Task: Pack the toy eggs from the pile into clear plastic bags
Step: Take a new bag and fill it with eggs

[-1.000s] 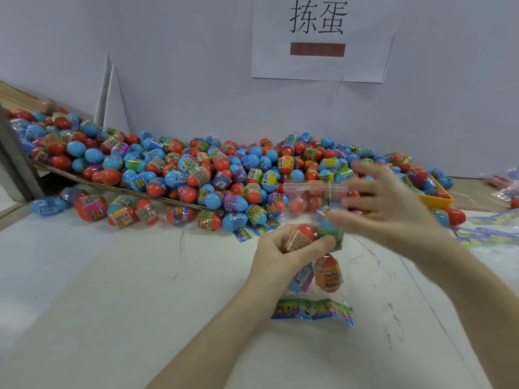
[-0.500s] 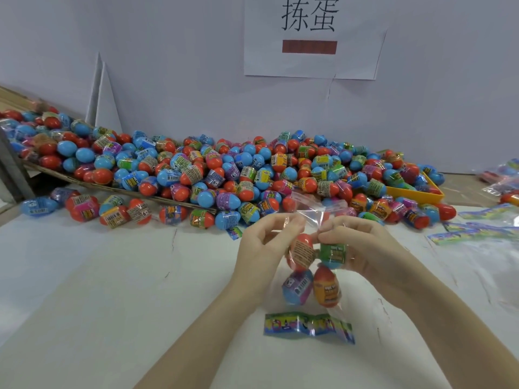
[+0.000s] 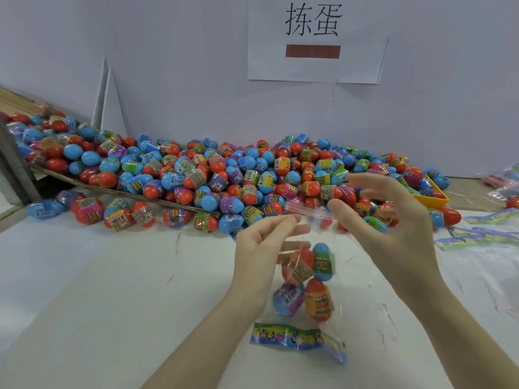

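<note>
A clear plastic bag (image 3: pixel 323 237) hangs above the white table with several toy eggs (image 3: pixel 306 279) inside it, red, blue and orange ones. My left hand (image 3: pixel 261 254) pinches the left end of the bag's top edge. My right hand (image 3: pixel 390 223) pinches the right end with the thumb, its other fingers spread. The big pile of red and blue toy eggs (image 3: pixel 219 178) lies along the wall behind the hands. Directly under the bag a colourful folded paper strip (image 3: pixel 297 339) lies on the table.
A cardboard sheet (image 3: pixel 92 188) carries the left part of the pile. At the right end of the pile stands a yellow tray (image 3: pixel 434 199). More colourful strips (image 3: pixel 477 237) and clear bags lie at the far right. A paper sign (image 3: pixel 314 37) hangs on the wall.
My hands have moved apart and up from the eggs to the bag's top edge, pulling it straight. The eggs have settled lower in the bag.
</note>
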